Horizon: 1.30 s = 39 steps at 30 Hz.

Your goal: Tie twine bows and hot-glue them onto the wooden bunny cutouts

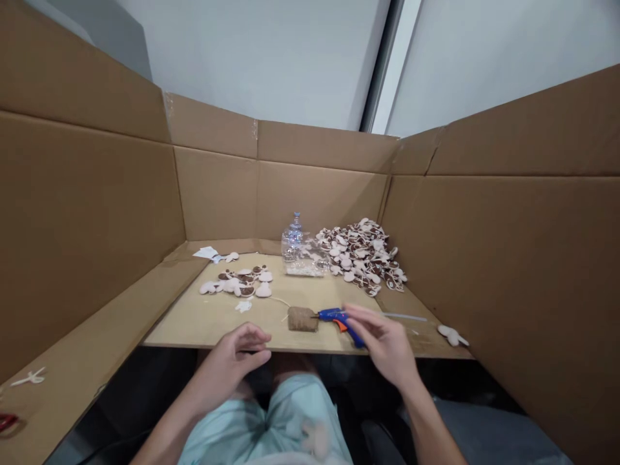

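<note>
My right hand [385, 339] is at the back end of a blue glue gun [330, 314] with an orange trigger, its fingers and thumb closed about the rear of the body. The gun's tip rests at a brown cardboard roll [303, 319] near the board's front edge. A clear glue stick [405, 316] shows to the right, behind my hand. My left hand [237, 358] hovers at the front edge with curved fingers apart and nothing in it. Beyond it lies a small group of white and brown felt pieces [237, 284] with cords.
A large heap of similar felt pieces [363, 255] is at the back right. Beside it stand a clear plastic bag [306, 261] and a plastic bottle [294, 227]. Cardboard walls [320, 200] enclose the board [179, 329]. One white piece [451, 335] lies far right; red-handled scissors [7, 422], partly visible, lie left.
</note>
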### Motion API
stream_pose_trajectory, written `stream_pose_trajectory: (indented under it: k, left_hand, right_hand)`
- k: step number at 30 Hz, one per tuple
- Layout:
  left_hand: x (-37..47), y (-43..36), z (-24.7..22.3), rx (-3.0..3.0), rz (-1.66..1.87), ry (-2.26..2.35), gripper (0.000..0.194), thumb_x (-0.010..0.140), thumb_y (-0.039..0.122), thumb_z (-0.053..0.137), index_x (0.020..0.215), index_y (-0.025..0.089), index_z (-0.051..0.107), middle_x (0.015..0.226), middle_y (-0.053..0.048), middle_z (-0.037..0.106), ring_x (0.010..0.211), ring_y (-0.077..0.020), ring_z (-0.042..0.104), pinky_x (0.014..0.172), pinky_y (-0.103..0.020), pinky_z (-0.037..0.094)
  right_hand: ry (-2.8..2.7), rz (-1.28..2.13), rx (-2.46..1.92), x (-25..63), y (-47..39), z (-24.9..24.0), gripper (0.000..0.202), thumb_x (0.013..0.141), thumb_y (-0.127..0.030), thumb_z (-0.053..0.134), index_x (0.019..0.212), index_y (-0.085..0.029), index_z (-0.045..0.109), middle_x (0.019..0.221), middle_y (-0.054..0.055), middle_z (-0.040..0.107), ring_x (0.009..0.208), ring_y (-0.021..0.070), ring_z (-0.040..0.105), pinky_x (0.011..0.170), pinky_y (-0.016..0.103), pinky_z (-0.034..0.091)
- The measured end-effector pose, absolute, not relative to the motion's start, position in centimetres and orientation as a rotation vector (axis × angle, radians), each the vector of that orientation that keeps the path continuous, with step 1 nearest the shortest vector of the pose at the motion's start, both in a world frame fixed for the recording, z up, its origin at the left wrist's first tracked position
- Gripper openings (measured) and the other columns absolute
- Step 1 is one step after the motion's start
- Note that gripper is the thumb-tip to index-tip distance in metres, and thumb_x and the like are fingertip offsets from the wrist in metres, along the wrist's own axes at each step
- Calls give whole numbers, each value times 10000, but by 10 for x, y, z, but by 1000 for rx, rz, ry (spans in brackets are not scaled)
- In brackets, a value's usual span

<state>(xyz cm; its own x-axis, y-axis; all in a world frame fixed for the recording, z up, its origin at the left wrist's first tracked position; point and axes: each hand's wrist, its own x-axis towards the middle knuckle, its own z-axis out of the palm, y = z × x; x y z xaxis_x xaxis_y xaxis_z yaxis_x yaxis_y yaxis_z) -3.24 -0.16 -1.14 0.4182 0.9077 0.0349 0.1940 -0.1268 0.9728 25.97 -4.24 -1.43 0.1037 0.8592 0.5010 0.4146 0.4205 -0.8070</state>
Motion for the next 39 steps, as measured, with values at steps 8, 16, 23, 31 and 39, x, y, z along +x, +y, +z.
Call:
stream_pose_trajectory:
  k: [8,16,23,31,39]
  left_hand:
    - [9,-3,-94,1852,404,1022,193,751,334,641,874,187,662,922,-59,708,917,-238,626,822,-330,465]
    - [-7,12,-135,1728,292,1158,421,642,299,716,1029,174,611,1160,-112,646,981,-262,611,817,-339,477]
    - [-33,15,-106,1735,265,1122,349,646,377,715,902,159,623,948,-80,685,890,-243,634,800,-345,477]
    - [-36,-5,-63,1792,264,988,277,697,322,706,935,191,654,935,-31,678,879,-200,617,775,-296,473]
    - [-9,-50,-7,1738,826,818,297,809,332,683,1089,240,654,997,-45,700,892,-187,624,802,-305,495]
  right_hand:
    - [-1957,684,-1513,234,-56,-80,248,924,-296,494,969,-187,712,928,81,741,848,211,695,783,309,529]
    - [-1941,668,-1681,215,-52,-155,263,803,-100,555,1026,-124,692,1049,146,683,981,237,636,875,337,477]
    - [-2350,949,-1256,223,-66,-80,52,732,-196,673,759,-201,718,635,-16,700,624,159,645,653,238,505]
    - [-1485,213,-1545,277,-42,30,586,806,-446,664,1305,-170,533,1133,127,706,962,239,702,763,309,576]
    - [-1879,-139,-796,206,-74,-4,193,823,-63,649,987,-156,691,765,47,756,640,132,704,620,218,552]
